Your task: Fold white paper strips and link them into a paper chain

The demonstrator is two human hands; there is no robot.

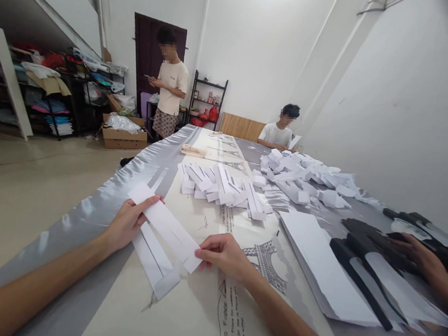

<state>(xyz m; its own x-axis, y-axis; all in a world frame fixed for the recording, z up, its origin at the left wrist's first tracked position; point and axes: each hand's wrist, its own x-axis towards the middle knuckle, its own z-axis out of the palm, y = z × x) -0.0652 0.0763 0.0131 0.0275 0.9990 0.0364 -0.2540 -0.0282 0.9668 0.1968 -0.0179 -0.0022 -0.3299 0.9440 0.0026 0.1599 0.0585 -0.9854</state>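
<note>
Between my two hands is a long white paper strip [169,223], folded and tilted down to the right. My left hand [129,222] pinches its upper left end, thumb on top. At the lower right end, my right hand [221,255] grips it between thumb and fingers. Beneath it a second folded paper piece [155,262], with a slit down its length, lies on the cloth; whether my left fingers touch it I cannot tell. Farther off is a pile of similar folded paper pieces [222,186].
A printed cloth [201,319] covers the table. On the right lie a stack of white sheets [318,261], black-edged strips [360,276] and another person's hand [418,250]. Loose folded papers [306,176] heap at the back, near a seated person [277,133]. Another person [171,86] stands behind.
</note>
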